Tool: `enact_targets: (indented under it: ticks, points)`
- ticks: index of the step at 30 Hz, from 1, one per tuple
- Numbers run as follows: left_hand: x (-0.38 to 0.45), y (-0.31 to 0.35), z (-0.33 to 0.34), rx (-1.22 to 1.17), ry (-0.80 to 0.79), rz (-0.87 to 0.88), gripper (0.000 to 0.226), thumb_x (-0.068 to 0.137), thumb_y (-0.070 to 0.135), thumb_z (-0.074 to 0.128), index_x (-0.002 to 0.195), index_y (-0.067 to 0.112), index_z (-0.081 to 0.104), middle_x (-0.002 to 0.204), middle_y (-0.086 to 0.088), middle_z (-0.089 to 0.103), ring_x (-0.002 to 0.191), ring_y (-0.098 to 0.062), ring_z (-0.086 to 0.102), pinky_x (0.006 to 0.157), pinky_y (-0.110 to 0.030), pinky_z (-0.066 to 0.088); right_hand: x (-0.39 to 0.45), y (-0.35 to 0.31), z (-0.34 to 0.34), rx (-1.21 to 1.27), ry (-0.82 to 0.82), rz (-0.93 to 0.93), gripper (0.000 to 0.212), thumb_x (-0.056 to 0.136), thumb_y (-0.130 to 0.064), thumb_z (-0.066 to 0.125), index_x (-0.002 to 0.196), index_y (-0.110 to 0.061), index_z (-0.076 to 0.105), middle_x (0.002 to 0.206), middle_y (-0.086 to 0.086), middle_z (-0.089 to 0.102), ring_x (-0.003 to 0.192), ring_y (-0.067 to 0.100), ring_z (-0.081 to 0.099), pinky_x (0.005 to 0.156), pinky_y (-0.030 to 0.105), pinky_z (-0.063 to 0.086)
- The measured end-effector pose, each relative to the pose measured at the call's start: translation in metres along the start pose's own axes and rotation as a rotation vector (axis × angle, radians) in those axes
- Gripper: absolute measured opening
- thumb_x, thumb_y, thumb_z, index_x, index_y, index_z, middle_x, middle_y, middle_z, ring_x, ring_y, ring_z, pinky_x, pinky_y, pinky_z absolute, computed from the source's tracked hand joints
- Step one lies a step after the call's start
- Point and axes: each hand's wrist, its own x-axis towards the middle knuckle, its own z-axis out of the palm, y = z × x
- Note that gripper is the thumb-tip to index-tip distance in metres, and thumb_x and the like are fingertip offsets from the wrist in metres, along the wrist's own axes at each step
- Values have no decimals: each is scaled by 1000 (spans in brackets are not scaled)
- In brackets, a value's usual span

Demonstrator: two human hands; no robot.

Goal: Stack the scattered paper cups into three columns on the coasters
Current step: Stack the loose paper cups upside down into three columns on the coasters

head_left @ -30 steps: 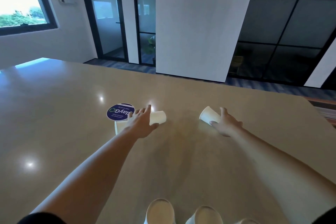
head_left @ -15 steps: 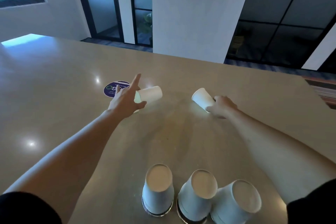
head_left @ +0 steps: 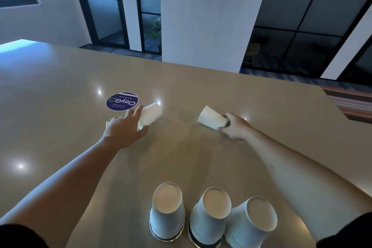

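On table [head_left: 60, 127]: white paper cups [head_left: 150, 113] (plain, on sides), both hands gripping

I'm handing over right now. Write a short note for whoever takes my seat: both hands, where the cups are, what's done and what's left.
Left hand: fingers reach over a cup lying on its side beside the round purple sticker; the grip is not plainly closed.
Right hand: grips another cup lying on its side, fingers round its narrow end.
Done: three columns of upside-down cups stand in a row at the near table edge, left, middle, right, each over a dark coaster.
Left: bring both loose cups back and set them, mouth down, onto columns.
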Motion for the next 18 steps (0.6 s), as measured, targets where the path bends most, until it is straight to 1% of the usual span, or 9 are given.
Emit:
enact_targets:
  ticks: [2, 5, 7, 10, 11, 12, 14, 16, 18]
  points:
    - [-2, -1, 5, 84, 4, 36, 77, 86, 60, 49, 144, 9, 45, 111, -13, 68, 67, -35, 73, 57, -38, 52, -3, 0, 0, 23, -21, -18, 61, 88, -39, 75, 142, -24, 50, 130, 3, 63, 111, 26, 60, 88, 35, 50]
    - [-6, 1, 9, 97, 64, 63, 78, 82, 61, 36, 139, 9, 47, 97, -14, 68, 56, -34, 70, 54, -39, 55, -12, -4, -2, 68, -64, -40, 63, 83, -39, 82, 139, -28, 54, 126, 1, 65, 110, 25, 63, 92, 37, 53]
    - [-11, 8, 2, 49, 67, 75, 77, 83, 61, 35, 143, 12, 44, 105, -14, 69, 64, -37, 72, 58, -41, 57, -19, -8, -6, 111, -80, -69, 60, 77, -40, 85, 131, -30, 60, 120, 1, 68, 107, 25, 66, 92, 39, 55]
    - [-21, 23, -25, -212, 27, -19, 73, 90, 53, 55, 151, 21, 31, 137, -10, 61, 92, -42, 72, 72, -45, 58, -39, -17, -21, 199, -84, -125, 53, 77, -36, 87, 125, -29, 65, 117, 1, 71, 109, 23, 68, 96, 38, 54]
    - [-24, 29, -35, -320, 38, -50, 71, 90, 49, 59, 150, 23, 30, 140, -10, 59, 98, -41, 70, 75, -46, 58, -49, -20, -26, 244, -79, -138, 50, 78, -34, 87, 123, -29, 65, 118, 1, 71, 110, 22, 68, 98, 39, 53]
    - [-28, 34, -46, -410, 62, -73, 68, 91, 45, 62, 147, 24, 31, 137, -11, 61, 99, -40, 69, 76, -44, 57, -61, -22, -32, 287, -71, -151, 48, 79, -33, 87, 120, -30, 64, 118, 1, 71, 111, 21, 69, 101, 39, 52]
    - [-35, 41, -66, -545, 92, -93, 60, 90, 41, 64, 142, 29, 35, 121, -11, 67, 93, -36, 66, 75, -40, 54, -88, -24, -43, 361, -59, -181, 46, 81, -31, 86, 118, -36, 61, 119, 1, 70, 110, 19, 69, 100, 36, 52]
    - [-45, 47, -89, -655, 57, -88, 54, 89, 41, 65, 137, 36, 39, 108, -5, 68, 89, -30, 64, 75, -39, 54, -119, -23, -56, 412, -42, -205, 45, 83, -28, 85, 122, -32, 63, 117, -2, 69, 109, 18, 69, 91, 30, 53]
    - [-53, 54, -110, -769, 45, -54, 51, 87, 42, 68, 132, 41, 43, 103, 1, 67, 90, -24, 65, 77, -39, 56, -149, -22, -71, 443, -7, -239, 45, 84, -26, 84, 126, -28, 67, 113, -4, 71, 105, 18, 70, 82, 24, 52]
